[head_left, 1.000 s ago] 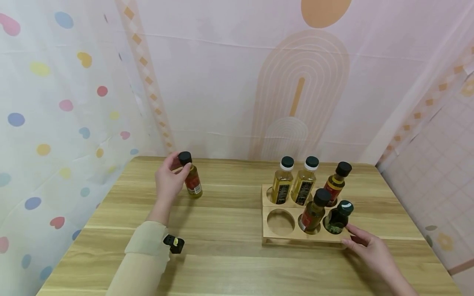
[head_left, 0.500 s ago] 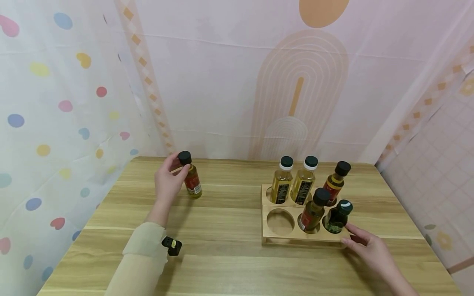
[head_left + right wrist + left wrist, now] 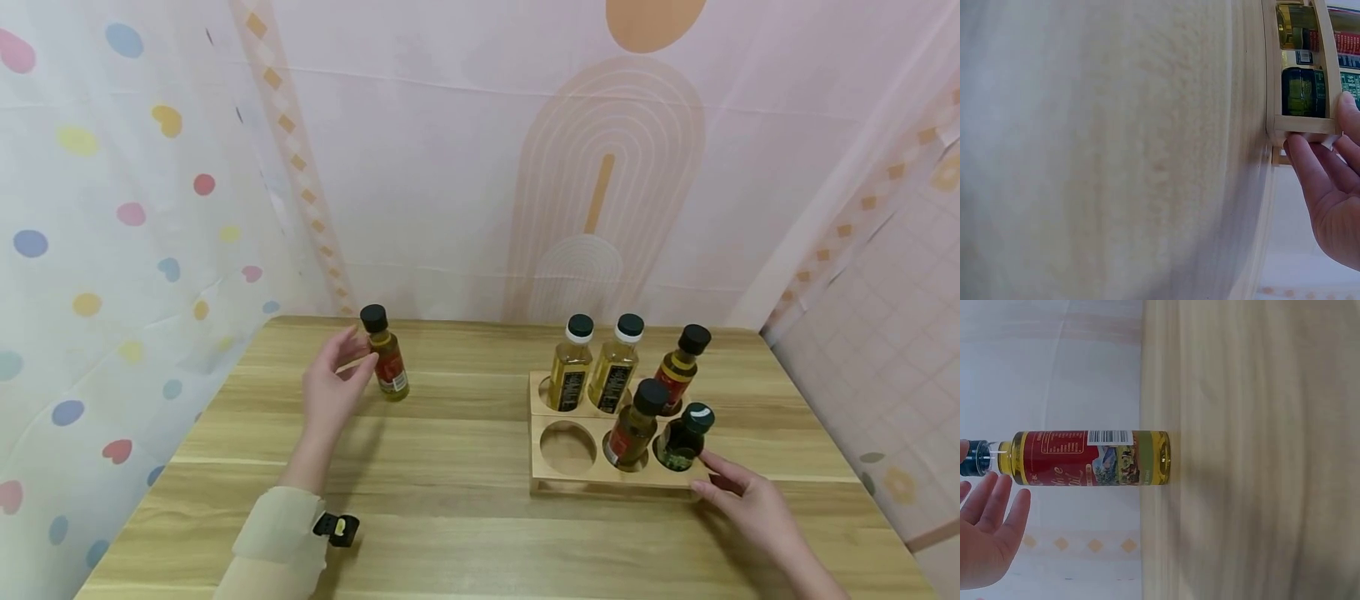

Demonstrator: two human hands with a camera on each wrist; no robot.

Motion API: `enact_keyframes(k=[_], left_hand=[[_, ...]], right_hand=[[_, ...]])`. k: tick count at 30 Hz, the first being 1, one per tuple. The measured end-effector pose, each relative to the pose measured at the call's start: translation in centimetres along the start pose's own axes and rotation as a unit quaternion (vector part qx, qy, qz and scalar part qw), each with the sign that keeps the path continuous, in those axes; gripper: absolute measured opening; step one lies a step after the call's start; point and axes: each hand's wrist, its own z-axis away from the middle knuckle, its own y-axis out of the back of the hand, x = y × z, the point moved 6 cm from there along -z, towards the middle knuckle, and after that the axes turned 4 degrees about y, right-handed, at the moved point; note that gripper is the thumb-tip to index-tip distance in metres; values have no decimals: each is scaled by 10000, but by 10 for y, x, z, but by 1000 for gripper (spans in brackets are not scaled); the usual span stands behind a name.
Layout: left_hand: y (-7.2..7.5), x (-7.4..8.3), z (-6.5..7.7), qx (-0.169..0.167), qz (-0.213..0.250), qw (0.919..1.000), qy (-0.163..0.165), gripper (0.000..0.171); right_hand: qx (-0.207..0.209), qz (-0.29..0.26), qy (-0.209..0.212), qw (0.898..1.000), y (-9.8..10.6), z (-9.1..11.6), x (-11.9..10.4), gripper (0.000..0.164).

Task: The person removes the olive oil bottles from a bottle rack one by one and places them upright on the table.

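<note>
An olive oil bottle point(image 3: 390, 367) with a red label and black cap stands upright on the left of the table. My left hand point(image 3: 337, 379) is beside its neck, fingers spread and loosely bent. In the left wrist view the fingers point(image 3: 992, 509) appear apart from the bottle's body; contact at the cap is hard to judge. My right hand point(image 3: 746, 504) grips the right end of a two-tier wooden bottle rack point(image 3: 581, 479), thumb at the front corner, fingers at the side. A dark green bottle point(image 3: 681, 442) sits in the nearest hole.
On the rack's back tier stand two pale oil bottles point(image 3: 572, 375) and a red-labelled bottle point(image 3: 678, 371). Another red-labelled bottle point(image 3: 632, 429) fills the front middle hole. The front left hole point(image 3: 567, 447) holds nothing. A patterned curtain point(image 3: 450, 167) hangs behind the wooden table point(image 3: 450, 500).
My left hand has let go of the olive oil bottle's neck and moved slightly left and down. The bottle stays in place. My right hand and the rack have not visibly moved.
</note>
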Motion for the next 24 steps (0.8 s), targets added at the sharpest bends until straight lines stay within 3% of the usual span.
enact_keyframes(k=[8, 12, 17, 20, 24], left_hand=[[-13, 8, 20, -251, 278, 9986, -360, 46], [-23, 29, 33, -551, 328, 9964, -553, 45], [-37, 55, 48, -879, 90, 9947, -517, 46], [-47, 57, 55, -1083, 190, 9930, -442, 49], [-66, 46, 61, -1363, 454, 9888, -398, 54]], right_hand=[[17, 23, 28, 10000, 0, -1, 1, 60], [2, 21, 35, 10000, 0, -1, 1, 60], [-5, 29, 40, 10000, 0, -1, 1, 60], [-20, 31, 50, 10000, 0, -1, 1, 61], [-13, 41, 81, 10000, 0, -1, 1, 61]])
